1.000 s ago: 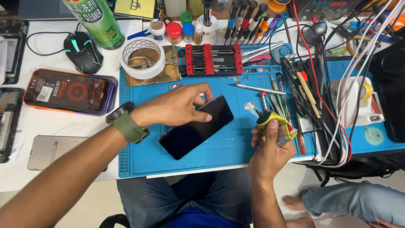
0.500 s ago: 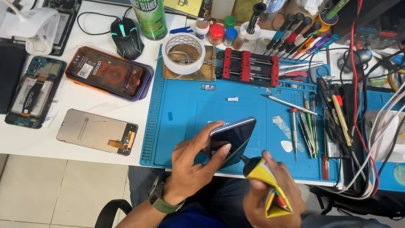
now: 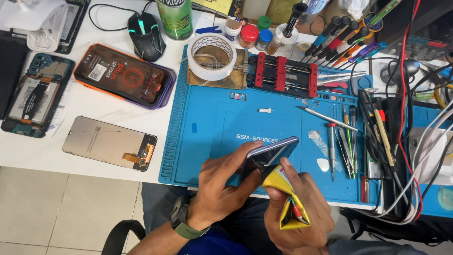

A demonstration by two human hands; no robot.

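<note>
My left hand (image 3: 222, 184) grips a dark phone (image 3: 272, 150) by its edge, tilted on its side just above the front of the blue work mat (image 3: 212, 118). My right hand (image 3: 297, 208) squeezes a crumpled yellow glue tube (image 3: 285, 198), and its black nozzle touches the phone's lower edge. A green-strapped watch sits on my left wrist.
On the white table at left lie a detached screen panel (image 3: 108, 141), an orange-cased phone (image 3: 123, 75), an opened phone (image 3: 33, 94) and a black mouse (image 3: 146, 29). A tape roll (image 3: 211, 49), red clamp jig (image 3: 283, 73), screwdrivers, tweezers and tangled cables (image 3: 401, 123) crowd the mat's back and right.
The phone has been lifted from flat on the mat and tipped on edge. The glue tube's nozzle has come up against the phone's edge. The view has shifted left.
</note>
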